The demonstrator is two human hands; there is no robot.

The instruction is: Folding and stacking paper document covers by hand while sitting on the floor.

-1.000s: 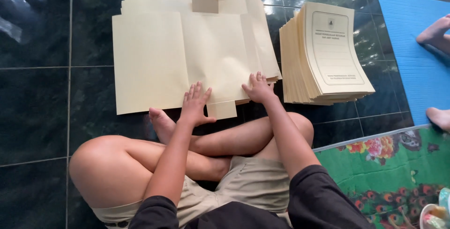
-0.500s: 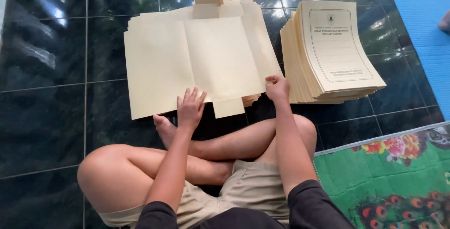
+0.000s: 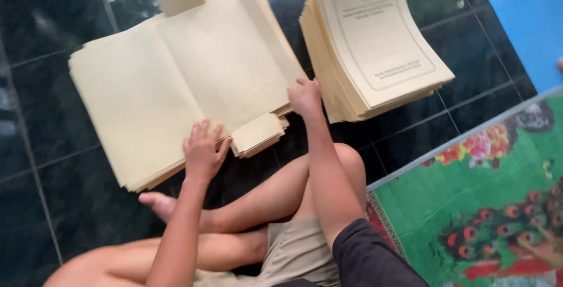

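cream folder sheets (image 3: 176, 87), stacked flat on the dark tiles at upper left of the frame, could slide askew, we judge, since our left hand (image 3: 202, 152) lies open-fingered on them and our right hand (image 3: 305, 96) curls loosely over their right edge.

We see pale cream unfolded folders (image 3: 176, 87) on a glossy black tiled floor (image 3: 53, 205). Right of them, the stack of folded folders (image 3: 375, 46) is the same cream with grey print. Farther right lie a blue mat (image 3: 522, 17) and a green flowered mat (image 3: 487, 205).
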